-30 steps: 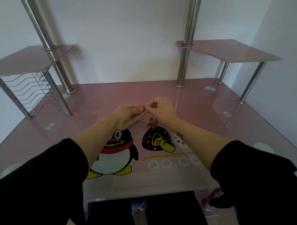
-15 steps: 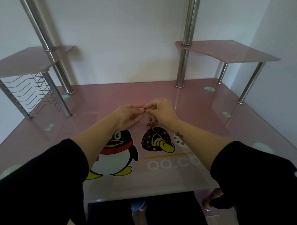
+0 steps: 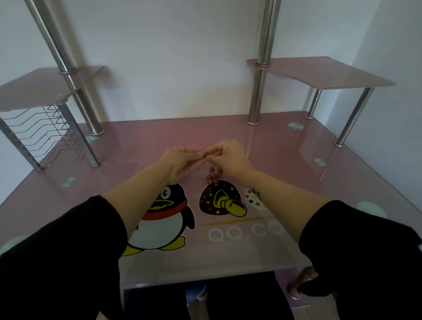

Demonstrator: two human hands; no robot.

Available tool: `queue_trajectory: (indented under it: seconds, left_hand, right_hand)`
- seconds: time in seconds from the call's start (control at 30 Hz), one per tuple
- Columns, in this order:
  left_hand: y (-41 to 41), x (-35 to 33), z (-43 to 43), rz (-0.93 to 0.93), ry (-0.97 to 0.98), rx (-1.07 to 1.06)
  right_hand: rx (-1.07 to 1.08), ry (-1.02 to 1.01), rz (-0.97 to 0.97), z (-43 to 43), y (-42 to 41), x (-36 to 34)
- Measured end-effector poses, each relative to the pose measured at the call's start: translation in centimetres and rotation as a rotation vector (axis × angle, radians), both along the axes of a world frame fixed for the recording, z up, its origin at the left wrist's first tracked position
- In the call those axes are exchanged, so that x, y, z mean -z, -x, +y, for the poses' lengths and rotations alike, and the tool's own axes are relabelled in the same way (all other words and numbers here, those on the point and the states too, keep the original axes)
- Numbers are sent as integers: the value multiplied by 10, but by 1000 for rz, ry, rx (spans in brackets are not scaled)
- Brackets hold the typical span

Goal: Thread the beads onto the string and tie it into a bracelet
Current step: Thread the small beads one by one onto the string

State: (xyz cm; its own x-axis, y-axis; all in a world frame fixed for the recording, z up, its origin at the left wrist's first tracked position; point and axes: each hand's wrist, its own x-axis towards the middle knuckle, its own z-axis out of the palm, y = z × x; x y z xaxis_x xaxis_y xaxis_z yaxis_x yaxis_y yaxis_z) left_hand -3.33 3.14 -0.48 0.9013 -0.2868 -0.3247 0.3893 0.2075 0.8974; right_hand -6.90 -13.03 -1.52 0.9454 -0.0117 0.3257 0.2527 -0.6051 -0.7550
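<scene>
Pink glass tabletop (image 3: 290, 180), penguin print (image 3: 159, 225). Left grip (image 3: 181, 161), right grip (image 3: 229, 156) meet fingertip to fingertip, both pinching one reddish bead (image 3: 205, 154). Loose beads (image 3: 214, 176) on tabletop just beneath.

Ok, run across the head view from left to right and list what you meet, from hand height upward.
Wire rack → left hand → bead pinched where both hands' fingertips meet → right hand → right chrome post → outer shelf leg.
</scene>
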Motion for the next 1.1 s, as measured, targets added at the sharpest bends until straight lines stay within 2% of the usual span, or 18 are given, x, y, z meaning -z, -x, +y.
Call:
queue_trajectory:
  seconds: [0.27, 0.5, 0.77, 0.93, 1.1]
  left_hand:
    - [0, -4, -5, -139, -134, -57]
    - [0, -20, -14, -150, 71, -6]
    - [12, -29, -35, -122, 135, 63]
    - [15, -41, -42, -130, 167, 88]
    - [17, -49, -48, -135, 197, 85]
  right_hand:
    - [77, 110, 45, -3, -1, -1]
    - [170, 116, 94, -22, 5, -3]
    - [131, 108, 212, -35, 18, -6]
    - [88, 40, 197, -38, 22, -14]
    - [-8, -269, 222, -30, 27, -28]
